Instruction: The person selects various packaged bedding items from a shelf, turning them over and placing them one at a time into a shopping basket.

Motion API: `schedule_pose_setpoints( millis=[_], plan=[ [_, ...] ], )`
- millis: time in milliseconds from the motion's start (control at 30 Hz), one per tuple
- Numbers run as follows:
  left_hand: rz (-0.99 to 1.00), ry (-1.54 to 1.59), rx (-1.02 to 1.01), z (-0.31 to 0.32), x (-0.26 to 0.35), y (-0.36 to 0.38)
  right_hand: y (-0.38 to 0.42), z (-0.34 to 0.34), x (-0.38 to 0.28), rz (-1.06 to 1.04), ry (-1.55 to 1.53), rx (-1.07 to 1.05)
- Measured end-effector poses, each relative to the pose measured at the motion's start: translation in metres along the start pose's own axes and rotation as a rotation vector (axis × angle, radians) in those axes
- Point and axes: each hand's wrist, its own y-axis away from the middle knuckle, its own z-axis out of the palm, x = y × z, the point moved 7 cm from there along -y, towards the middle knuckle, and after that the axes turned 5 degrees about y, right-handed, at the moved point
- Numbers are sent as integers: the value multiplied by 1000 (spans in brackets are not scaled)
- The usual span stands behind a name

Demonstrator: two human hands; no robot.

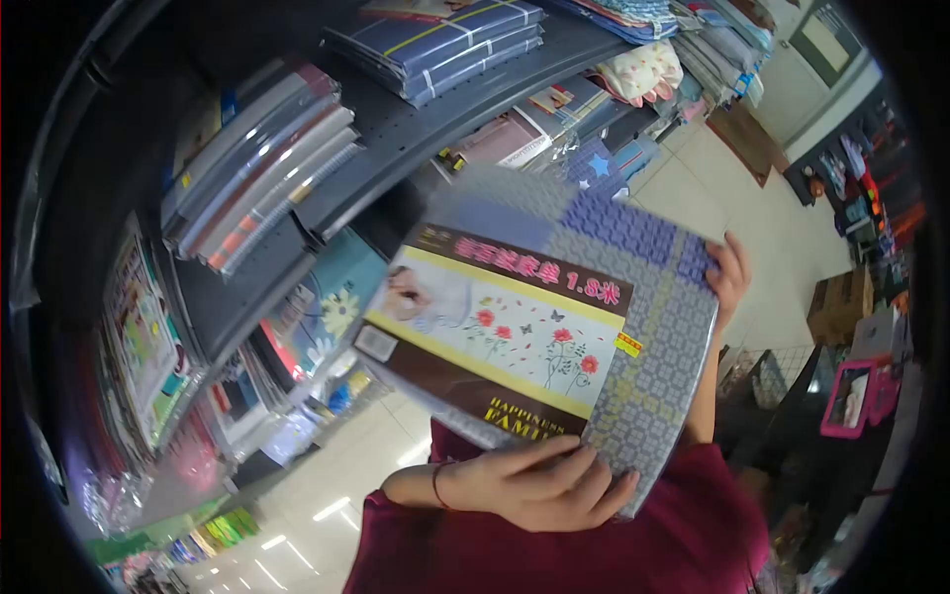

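Observation:
A flat packaged bed sheet (653,371), grey and purple patterned in clear plastic, is held up tilted in front of me. Its paper label (450,292) shows red flowers, pink lettering with "1.8" and the words "HAPPINESS FAMILY". A small yellow and red price sticker (627,345) is on it. My left hand (544,485) is closed on the lower edge, fingers lying over the front. At the upper right edge, my right hand (729,277) grips the package with its fingertips showing; the rest of that hand is partly hidden behind it.
Dark metal shelves (386,129) run along the left, with stacked packaged textiles (262,163) and folded blue packs (435,45). Below are more bagged goods (148,327). A tiled floor (732,203) lies beyond, with a cardboard box (839,307) and pink-framed item (846,398) at right.

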Motion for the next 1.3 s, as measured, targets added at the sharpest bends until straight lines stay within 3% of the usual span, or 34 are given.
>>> schedule_pose_setpoints(
  millis=[67,167,300,500,667,867,933,1033,1133,1267,1300],
  plan=[
    [-167,89,-48,31,-8,-1,44,-4,19,103,-1,-232],
    [-404,74,-286,88,-37,27,112,15,25,312,-105,-484],
    [-944,198,-407,181,-74,172,198,81,5,379,-285,-762],
    [-1371,151,-457,254,-76,323,309,161,-32,313,-441,-1020],
    [-1562,221,-440,310,-52,398,388,204,-48,225,-399,-1281],
    [-1672,-33,-254,357,-41,443,468,251,-61,242,-402,-1469],
    [-1692,-133,-234,361,-39,445,477,262,-69,149,-324,-1510],
    [-1761,-204,-214,360,-35,447,486,273,-81,193,-470,-1585],
    [-1833,-117,-175,350,-21,451,484,269,-89,142,-478,-1569],
    [-1863,-66,-300,320,0,450,473,253,-99,134,-191,-1666],
    [-1866,-60,-349,310,3,448,475,248,-101,188,-243,-1675]
  ],
)
